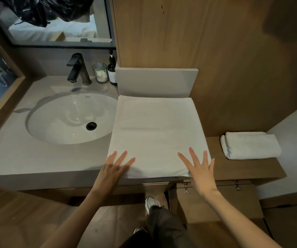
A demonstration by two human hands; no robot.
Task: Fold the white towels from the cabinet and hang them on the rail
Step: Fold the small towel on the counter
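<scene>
towels: I counted 2, one flat (157, 135), one folded (250, 145) | my hands: 2, left hand (114, 170), right hand (200, 170) | sink (54, 129): 1 | tap (77, 69): 1 | bottle (112, 69): 1 | glass (100, 72): 1

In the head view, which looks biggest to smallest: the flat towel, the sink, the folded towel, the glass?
1. Flat towel and sink: close in size, and the towel lies nearer the camera, so no ranking between them.
2. Folded towel.
3. Glass.

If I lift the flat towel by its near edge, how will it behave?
The towel will probably go floppy and sag, since it is thin cloth lying flat. Its layers may slip apart; only open hands press it. It likely slides easily on the smooth counter.
</scene>
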